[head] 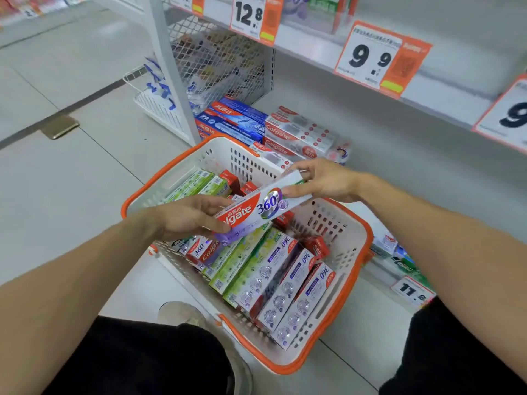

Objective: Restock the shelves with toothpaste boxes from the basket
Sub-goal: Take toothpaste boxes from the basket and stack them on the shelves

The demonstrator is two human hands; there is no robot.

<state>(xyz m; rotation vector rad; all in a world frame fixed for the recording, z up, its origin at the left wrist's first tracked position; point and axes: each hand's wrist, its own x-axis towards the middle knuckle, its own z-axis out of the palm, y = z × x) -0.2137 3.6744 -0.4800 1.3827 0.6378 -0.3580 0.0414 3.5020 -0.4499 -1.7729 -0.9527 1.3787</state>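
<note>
Grey floor tiles (pixel 71 172) stretch away to the left of the left hand (pixel 182 216), with a brass plate (pixel 60 126) set into them farther out. That left hand curls its fingers and thumb around the red end of a white Colgate 360 box (pixel 261 208), which is held level above the basket (pixel 346 269). Directly below both hands the white basket with its orange rim sits on the floor, packed with toothpaste boxes: green ones (pixel 245 260) under the left hand, more white and purple 360 boxes (pixel 293 292) toward the person, and small red boxes (pixel 316 246) below the right hand. The right hand (pixel 322 181) pinches the far, pale end of the same box between thumb and fingers. Beyond the right hand, on the bottom shelf (pixel 385 155), lie stacked blue boxes (pixel 236 121) and white Colgate boxes (pixel 296 135). Above the right hand the next shelf edge carries orange price tags reading 12.8 (pixel 253 17) and 9.9 (pixel 379 58). Low to the right of that hand, a few more boxes (pixel 399 258) lie behind an 11.8 tag (pixel 412 290).
</note>
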